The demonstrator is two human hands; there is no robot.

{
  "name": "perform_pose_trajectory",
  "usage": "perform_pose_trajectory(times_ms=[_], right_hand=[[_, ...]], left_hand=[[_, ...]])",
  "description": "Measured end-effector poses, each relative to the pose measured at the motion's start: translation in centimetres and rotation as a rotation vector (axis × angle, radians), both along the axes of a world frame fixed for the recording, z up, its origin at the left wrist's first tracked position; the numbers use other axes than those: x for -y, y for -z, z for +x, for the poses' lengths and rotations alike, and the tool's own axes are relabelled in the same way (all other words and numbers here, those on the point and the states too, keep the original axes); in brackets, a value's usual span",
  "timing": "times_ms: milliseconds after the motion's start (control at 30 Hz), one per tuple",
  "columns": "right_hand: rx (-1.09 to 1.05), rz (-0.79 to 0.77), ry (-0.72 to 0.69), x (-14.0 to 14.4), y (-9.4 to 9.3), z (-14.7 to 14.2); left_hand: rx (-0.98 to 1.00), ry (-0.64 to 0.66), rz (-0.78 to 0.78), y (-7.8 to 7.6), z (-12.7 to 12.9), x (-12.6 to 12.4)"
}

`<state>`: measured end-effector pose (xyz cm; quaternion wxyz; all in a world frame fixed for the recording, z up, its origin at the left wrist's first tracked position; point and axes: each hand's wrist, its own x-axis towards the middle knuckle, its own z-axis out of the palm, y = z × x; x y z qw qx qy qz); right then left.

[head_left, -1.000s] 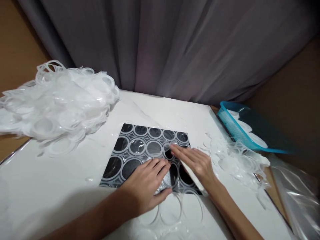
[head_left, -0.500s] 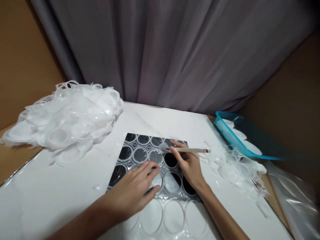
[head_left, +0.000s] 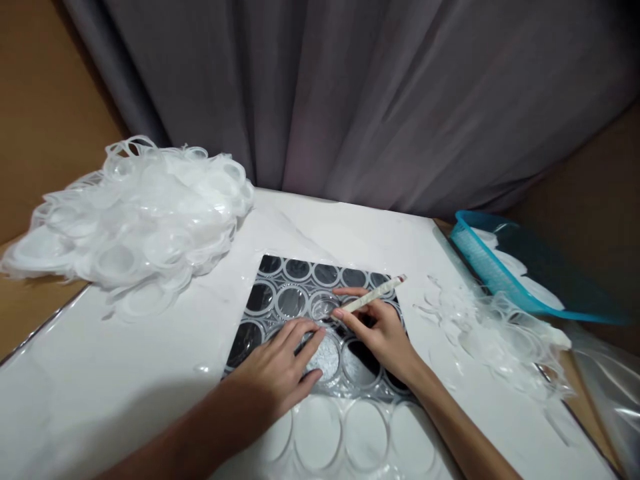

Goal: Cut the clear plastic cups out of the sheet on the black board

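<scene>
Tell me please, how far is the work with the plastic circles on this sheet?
Done: a big heap of clear rings lies at the far left, a smaller heap at the right, and some sheet circles look dark and open. In hand: the left hand presses the sheet while the right hand works a thin stick at one circle. Left: several circles still hold film.

Clear plastic sheet (head_left: 320, 320) of moulded round cells in rows, lying flat over a black square pad (head_left: 270, 267) on the white table, near edge running off the pad toward the camera. Pressed down under the flat left hand (head_left: 277, 370) at its middle. Thin pale stick (head_left: 375, 293), held pen-like in the right hand (head_left: 380, 333), slanted up to the right, lower tip at a cell rim just past the left fingertips.
</scene>
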<state>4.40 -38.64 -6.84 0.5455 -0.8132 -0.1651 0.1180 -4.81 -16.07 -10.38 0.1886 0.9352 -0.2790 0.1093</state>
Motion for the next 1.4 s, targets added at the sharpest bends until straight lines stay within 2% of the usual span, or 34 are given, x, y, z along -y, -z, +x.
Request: perform_pose_trajectory(times_ms=[100,333,400,467,533,600,700,767,867,1033,1133,1233,1300,1400], right_hand=[[0.056,-0.037,-0.011,0.0,0.0,-0.2],[0.135,-0.054,-0.025,-0.2,0.0,-0.2],[0.172,-0.059,-0.054,-0.1,-0.1,-0.2],[0.275,-0.088,-0.140,0.2,-0.3,-0.3],[0.477,-0.194,-0.291,0.6,-0.7,-0.6],[0.708,-0.387,-0.446,1.0,-1.2,-1.0],[0.950,-0.637,-0.528,1.1,-1.6,-1.7],[1.031,-0.687,-0.510,0.9,-1.6,-1.8],[1.092,-0.666,-0.423,0.4,-1.6,-1.1],[1.111,-0.570,-0.215,0.9,-3.1,3.3],[1.092,-0.421,0.005,1.2,-4.9,5.6],[0.966,-0.246,0.259,0.1,-5.6,5.7],[0.825,-0.177,0.261,-1.4,-4.8,4.5],[0.612,-0.152,0.092,-3.7,-2.2,2.2]], left_hand=[[0.006,0.008,-0.025,-0.2,-0.1,-0.2],[0.044,0.040,-0.062,-1.6,0.1,-0.6],[0.037,0.038,-0.051,-1.7,0.1,-0.7],[0.024,0.040,-0.028,-1.6,0.1,-0.7],[0.026,0.039,0.003,-1.5,0.0,-0.8],[0.047,0.029,0.025,-1.3,-0.2,-0.8],[0.077,0.010,0.043,-0.8,-0.3,-0.9],[0.051,0.010,0.048,-0.6,-0.3,-0.8],[-0.026,0.017,0.052,-0.6,-0.2,-0.8],[-0.088,0.037,0.061,-1.7,0.1,-0.7],[-0.081,0.063,0.059,-1.9,0.2,-0.7],[0.023,0.039,0.094,-1.6,0.0,-0.5],[0.113,0.011,0.125,-1.4,-0.2,-0.3],[0.189,0.048,0.146,-1.6,-0.8,-0.1]])
